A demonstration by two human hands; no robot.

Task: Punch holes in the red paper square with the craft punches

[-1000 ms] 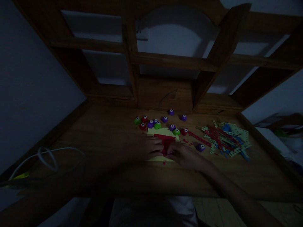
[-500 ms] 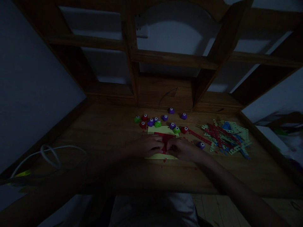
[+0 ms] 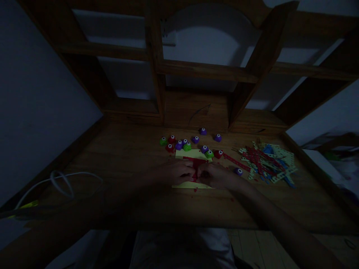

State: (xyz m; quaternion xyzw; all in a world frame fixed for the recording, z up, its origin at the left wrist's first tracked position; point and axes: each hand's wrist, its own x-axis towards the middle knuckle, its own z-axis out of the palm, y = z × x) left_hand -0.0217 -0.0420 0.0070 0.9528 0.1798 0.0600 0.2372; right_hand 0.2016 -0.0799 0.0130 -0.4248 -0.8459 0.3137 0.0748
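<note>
A flat red piece (image 3: 198, 162), maybe thin plastic or foam, lies over a pale yellow sheet (image 3: 183, 185) on the wooden desk. My left hand (image 3: 179, 172) grips its near left part with bent fingers. Close beside it, my right hand (image 3: 215, 175) has its fingers curled in at the right part of the same piece. The fingertips almost meet; dim light hides the exact grip. Small red scraps (image 3: 195, 190) lie just in front of the sheet.
Several purple, green and red one-eyed toy pieces (image 3: 195, 139) stand behind the sheet. To the right is a heap of yellow, red and blue perforated strips (image 3: 269, 162). A white cable (image 3: 60, 183) coils at left. A wooden shelf (image 3: 207, 69) rises behind.
Both hands stay at the red piece with almost the same pose. The whole view has shifted very slightly; nothing else visibly differs.
</note>
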